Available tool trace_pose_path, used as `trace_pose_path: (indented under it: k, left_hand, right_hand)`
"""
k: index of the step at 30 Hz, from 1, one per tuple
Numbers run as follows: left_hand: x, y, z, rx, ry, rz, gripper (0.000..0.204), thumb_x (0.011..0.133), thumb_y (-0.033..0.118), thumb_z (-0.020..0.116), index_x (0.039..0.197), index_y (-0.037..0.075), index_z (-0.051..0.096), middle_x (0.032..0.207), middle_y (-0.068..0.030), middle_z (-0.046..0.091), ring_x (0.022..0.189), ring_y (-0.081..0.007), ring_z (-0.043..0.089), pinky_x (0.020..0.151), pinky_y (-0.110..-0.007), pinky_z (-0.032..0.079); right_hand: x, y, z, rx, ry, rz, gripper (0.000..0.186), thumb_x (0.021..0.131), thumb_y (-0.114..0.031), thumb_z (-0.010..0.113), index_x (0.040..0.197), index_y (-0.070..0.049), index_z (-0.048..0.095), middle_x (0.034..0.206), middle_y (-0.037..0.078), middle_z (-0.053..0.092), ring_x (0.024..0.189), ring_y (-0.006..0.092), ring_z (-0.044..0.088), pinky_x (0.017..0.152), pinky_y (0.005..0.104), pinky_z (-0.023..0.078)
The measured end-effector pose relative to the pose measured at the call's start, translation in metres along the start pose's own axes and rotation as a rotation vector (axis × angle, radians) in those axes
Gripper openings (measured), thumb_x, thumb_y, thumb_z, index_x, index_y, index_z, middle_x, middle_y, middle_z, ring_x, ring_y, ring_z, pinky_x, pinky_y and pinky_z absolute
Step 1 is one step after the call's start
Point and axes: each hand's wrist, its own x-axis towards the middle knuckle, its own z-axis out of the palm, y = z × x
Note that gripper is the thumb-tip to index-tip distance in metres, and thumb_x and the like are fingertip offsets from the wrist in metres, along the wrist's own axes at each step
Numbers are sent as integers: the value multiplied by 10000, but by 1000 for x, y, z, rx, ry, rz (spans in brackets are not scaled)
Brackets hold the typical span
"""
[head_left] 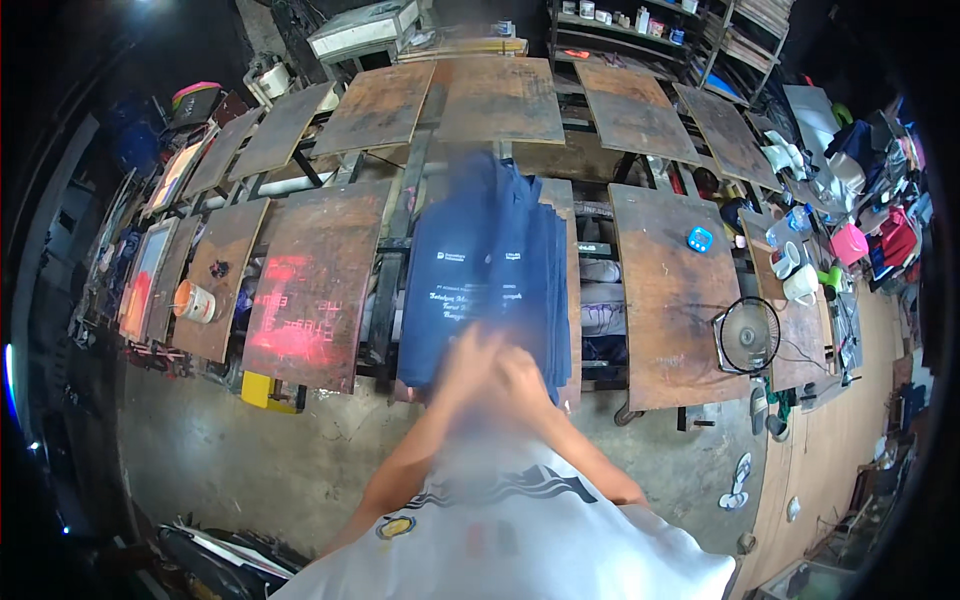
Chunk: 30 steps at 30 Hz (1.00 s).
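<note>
A stack of navy fabric bags point(450, 280) with pale printing lies on a wooden board in front of me, their upper parts bunched and partly smeared. My left hand point(466, 360) and my right hand point(521, 372) are close together at the lower edge of the top bag, over the fabric. Both hands are blurred, the right one with its fingers apparently bent; I cannot make out whether either grips the cloth.
Wooden boards point(660, 300) on metal frames surround the stack in two rows. A bucket point(195, 305) sits on the left. A small fan point(748, 333), a blue device point(699, 240) and white mugs point(800, 283) are on the right. Shelving point(625, 25) stands behind; slippers point(737, 480) lie on the floor.
</note>
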Motion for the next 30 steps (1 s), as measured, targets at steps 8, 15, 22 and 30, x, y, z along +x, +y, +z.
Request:
trace_pose_path:
  k: [8, 15, 22, 30]
  left_hand:
    - [6, -55, -88, 5, 478, 31, 337, 944, 64, 530, 1256, -62, 542, 1194, -226, 639, 1127, -323, 603, 980, -399, 435]
    - [-9, -40, -136, -103, 737, -41, 391, 971, 48, 502, 1342, -76, 493, 1299, -211, 593, 1191, -287, 559, 1041, -356, 390]
    - [-4, 2, -98, 110, 437, 256, 265, 959, 71, 563, 1196, -32, 623, 1179, -170, 657, 1109, -292, 620, 1004, -350, 439]
    - [-27, 35, 5, 349, -141, 362, 353, 959, 221, 580, 1251, 22, 586, 1255, -179, 591, 1154, -369, 570, 970, -420, 471]
  right_hand:
    - [-20, 18, 21, 9, -65, 17, 367, 826, -227, 748, 1118, -25, 652, 1265, 163, 631, 1172, 365, 573, 1011, 461, 430]
    - [-27, 40, 20, -34, -78, 206, 306, 809, -118, 725, 1075, 23, 669, 1208, 212, 649, 1147, 368, 587, 1004, 427, 461]
    - [-4, 23, 9, 230, -9, 371, 328, 872, -159, 706, 1147, 8, 643, 1179, 185, 664, 1092, 294, 630, 953, 378, 492]
    - [-8, 55, 18, 701, 318, 715, 438, 937, -219, 667, 1252, 68, 567, 1064, 105, 661, 922, 161, 613, 817, 283, 501]
